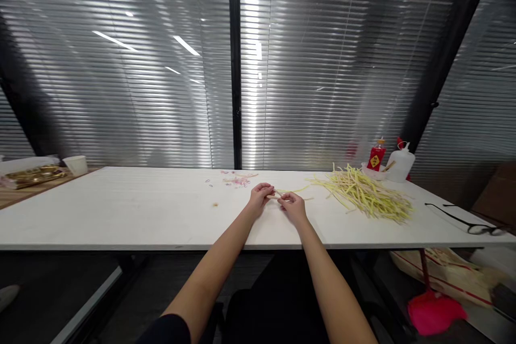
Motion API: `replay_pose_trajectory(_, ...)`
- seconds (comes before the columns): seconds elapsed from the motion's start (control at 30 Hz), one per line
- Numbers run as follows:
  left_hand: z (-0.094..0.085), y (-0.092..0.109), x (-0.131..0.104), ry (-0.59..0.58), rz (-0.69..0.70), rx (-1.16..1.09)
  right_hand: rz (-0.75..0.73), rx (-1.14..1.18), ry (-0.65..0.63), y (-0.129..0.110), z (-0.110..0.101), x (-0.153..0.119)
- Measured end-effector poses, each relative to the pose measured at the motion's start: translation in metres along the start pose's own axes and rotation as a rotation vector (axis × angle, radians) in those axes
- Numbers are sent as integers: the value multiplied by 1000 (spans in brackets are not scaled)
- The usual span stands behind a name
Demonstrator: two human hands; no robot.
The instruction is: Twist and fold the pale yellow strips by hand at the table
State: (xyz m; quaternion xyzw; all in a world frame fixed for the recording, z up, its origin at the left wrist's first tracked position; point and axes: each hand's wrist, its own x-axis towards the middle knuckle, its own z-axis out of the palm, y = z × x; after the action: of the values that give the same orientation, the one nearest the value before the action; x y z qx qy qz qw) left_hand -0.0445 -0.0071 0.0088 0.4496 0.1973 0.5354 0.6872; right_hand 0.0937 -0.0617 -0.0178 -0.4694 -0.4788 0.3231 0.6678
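My left hand (262, 196) is closed in a pinch on a thin pale strip (272, 196), just above the white table. Close on its right, my right hand (293, 206) also pinches the strip near its other side. More thin yellowish strips (300, 190) lie just beyond and to the right of my fingers. A large loose heap of long pale-yellow strips (365, 193) spreads over the table to the right. Small pinkish and purple scraps (237, 179) are scattered beyond my left hand. The exact material of the strips is too small to tell.
On the white table (121, 209) stand a red bottle (377, 156), a pale bowl (373, 173) and a white squeeze bottle (402, 164) at the back right. Black-framed glasses (463, 220) lie near the right edge. A white cup (76, 165) and golden packets (34, 176) sit far left.
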Motion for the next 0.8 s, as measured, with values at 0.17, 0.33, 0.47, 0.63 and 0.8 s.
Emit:
replay_pose_trajectory(0.17,2,1,-3,-38,5,-20,34,49,-31,4,-1,2)
replay_pose_trajectory(0.33,3,3,-5,-49,8,-46,23,7,-52,11,-2,5)
replay_pose_trajectory(0.47,3,5,-5,-62,-23,-89,25,2,-55,13,-3,6)
replay_pose_trajectory(0.63,1,6,-1,-44,-64,-130,44,42,-19,11,-2,6)
replay_pose_trajectory(0.8,0,3,-3,-161,-143,-104,41,68,-15,12,-3,7)
